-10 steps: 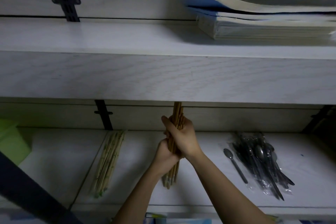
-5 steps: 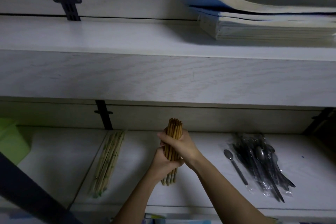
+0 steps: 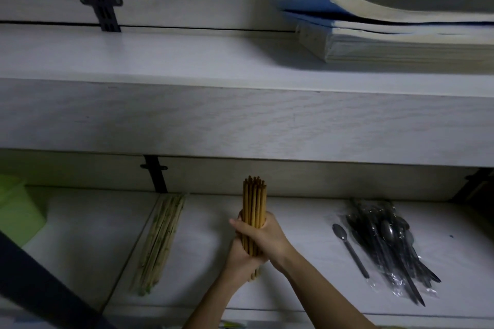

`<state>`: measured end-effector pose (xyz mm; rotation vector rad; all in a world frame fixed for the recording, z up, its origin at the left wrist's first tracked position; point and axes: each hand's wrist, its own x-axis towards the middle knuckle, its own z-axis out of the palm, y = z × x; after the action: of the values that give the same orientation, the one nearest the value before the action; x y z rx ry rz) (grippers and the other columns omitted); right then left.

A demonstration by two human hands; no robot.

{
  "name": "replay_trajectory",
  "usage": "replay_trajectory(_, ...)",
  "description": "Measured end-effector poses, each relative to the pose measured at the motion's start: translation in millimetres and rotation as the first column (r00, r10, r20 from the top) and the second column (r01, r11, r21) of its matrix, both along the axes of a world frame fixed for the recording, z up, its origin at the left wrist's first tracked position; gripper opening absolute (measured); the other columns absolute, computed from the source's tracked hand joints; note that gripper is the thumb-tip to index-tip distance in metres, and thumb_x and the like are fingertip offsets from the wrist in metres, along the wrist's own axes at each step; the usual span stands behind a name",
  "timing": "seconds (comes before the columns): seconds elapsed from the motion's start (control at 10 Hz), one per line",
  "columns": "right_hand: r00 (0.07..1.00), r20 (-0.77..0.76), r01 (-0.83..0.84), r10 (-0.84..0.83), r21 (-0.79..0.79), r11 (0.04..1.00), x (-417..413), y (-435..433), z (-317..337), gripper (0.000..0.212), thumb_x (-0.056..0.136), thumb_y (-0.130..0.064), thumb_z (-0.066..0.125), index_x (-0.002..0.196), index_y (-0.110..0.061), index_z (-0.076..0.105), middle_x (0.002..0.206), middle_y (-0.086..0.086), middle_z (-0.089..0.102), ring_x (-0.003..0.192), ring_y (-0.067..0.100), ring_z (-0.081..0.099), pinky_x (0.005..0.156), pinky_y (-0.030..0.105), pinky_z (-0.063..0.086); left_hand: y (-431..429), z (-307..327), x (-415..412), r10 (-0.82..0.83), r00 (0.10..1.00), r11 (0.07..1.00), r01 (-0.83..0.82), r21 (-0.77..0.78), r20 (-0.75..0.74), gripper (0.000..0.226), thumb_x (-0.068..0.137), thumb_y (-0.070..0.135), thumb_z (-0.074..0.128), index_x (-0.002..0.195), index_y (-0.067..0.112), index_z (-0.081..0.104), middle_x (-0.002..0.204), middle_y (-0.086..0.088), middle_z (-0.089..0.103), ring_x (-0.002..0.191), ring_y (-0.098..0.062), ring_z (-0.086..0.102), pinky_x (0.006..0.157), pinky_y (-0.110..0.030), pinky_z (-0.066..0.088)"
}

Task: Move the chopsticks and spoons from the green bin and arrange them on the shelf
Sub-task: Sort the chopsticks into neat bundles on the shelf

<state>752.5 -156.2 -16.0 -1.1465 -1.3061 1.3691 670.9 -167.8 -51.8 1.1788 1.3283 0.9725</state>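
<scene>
A bundle of brown chopsticks (image 3: 254, 200) stands nearly upright over the middle of the lower shelf (image 3: 208, 224). My right hand (image 3: 263, 239) wraps round its middle and my left hand (image 3: 238, 262) grips it just below. A bundle of pale bamboo chopsticks (image 3: 160, 242) lies flat on the shelf to the left. On the right lies a single grey spoon (image 3: 349, 248) beside a clear plastic pack of dark spoons (image 3: 393, 246). The green bin (image 3: 16, 211) sits at the far left edge of the shelf.
The upper shelf board (image 3: 240, 120) overhangs the lower shelf closely. A stack of books (image 3: 401, 27) lies on the upper shelf at the right. Black wall brackets (image 3: 156, 173) run up the back. A dark bar (image 3: 40, 288) crosses the lower left corner.
Both hands have lowered the brown chopstick bundle, so its top has come out from behind the upper shelf board and the bundle stands straighter.
</scene>
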Motion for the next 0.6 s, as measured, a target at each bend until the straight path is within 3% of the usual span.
replay_trajectory(0.1,0.999,-0.026,0.025,-0.026,-0.014,1.0,0.5,-1.1,-10.3,0.012,0.081,-0.019,0.07,0.08,-0.012,0.06,0.071,-0.002,0.058,0.069,0.01,0.057,0.068,0.019,0.051,-5.3,-14.8,-0.8,-0.069,0.996,0.994,0.073,-0.083,0.048,0.055,0.081,-0.001,0.064,0.131,-0.001,0.042,0.13,-0.016,0.053,0.118,-0.03,0.054,0.083,-0.022,0.046)
replay_trajectory(0.2,1.0,0.006,0.022,-0.022,-0.06,0.998,-0.7,-0.1,-20.1,0.011,0.081,-0.018,0.069,0.082,-0.012,0.06,0.073,-0.001,0.058,0.071,0.011,0.057,0.069,0.019,0.051,-4.3,-19.5,2.0,-0.053,0.999,0.984,0.053,-0.17,0.001,0.04,0.084,-0.003,0.059,0.122,-0.003,0.048,0.111,-0.005,0.06,0.107,-0.027,0.06,0.079,-0.022,0.048)
replay_trajectory(0.3,0.997,0.044,0.075,-0.07,-0.106,0.992,-4.3,11.7,-20.6,0.019,0.079,-0.018,0.072,0.089,-0.016,0.055,0.079,0.002,0.059,0.077,0.016,0.059,0.074,0.027,0.054,2.6,-18.0,5.0,0.036,0.998,0.948,-0.017,-0.317,0.056,0.019,0.082,-0.001,0.06,0.1,0.001,0.06,0.076,-0.005,0.062,0.071,-0.015,0.062,0.06,-0.02,0.05)
replay_trajectory(0.4,0.985,0.122,0.14,-0.118,-0.188,0.972,-12.5,25.3,-30.0,0.042,0.075,-0.02,0.074,0.105,-0.02,0.045,0.092,0.01,0.057,0.09,0.027,0.06,0.084,0.041,0.054,3.3,-8.8,-5.9,0.032,0.989,0.978,-0.061,-0.199,-0.144,0.017,0.091,0.007,0.051,0.074,0.006,0.05,0.064,-0.007,0.048,0.057,-0.013,0.05,0.064,-0.031,0.052)
replay_trajectory(0.5,0.974,0.21,0.146,-0.082,-0.31,0.939,-24.6,32.6,-48.1,0.046,0.08,-0.018,0.068,0.115,-0.01,0.04,0.102,0.014,0.056,0.096,0.031,0.06,0.085,0.043,0.054,5.0,-12.7,-19.3,-0.096,0.984,0.965,0.056,-0.257,-0.149,0.019,0.093,0.008,0.05,0.078,0.02,0.049,0.078,0.003,0.05,0.069,-0.007,0.051,0.071,-0.027,0.051)
replay_trajectory(0.6,0.993,0.034,0.115,-0.114,-0.521,0.846,-31.0,39.0,-56.8,0.05,0.081,-0.012,0.067,0.12,-0.005,0.037,0.105,0.019,0.055,0.083,0.025,0.06,0.068,0.034,0.057,10.9,-26.3,-33.6,-0.162,0.973,0.926,0.092,-0.365,-0.166,0.013,0.088,0.01,0.059,0.101,0.011,0.06,0.093,0.002,0.059,0.085,-0.013,0.057,0.077,-0.025,0.052)
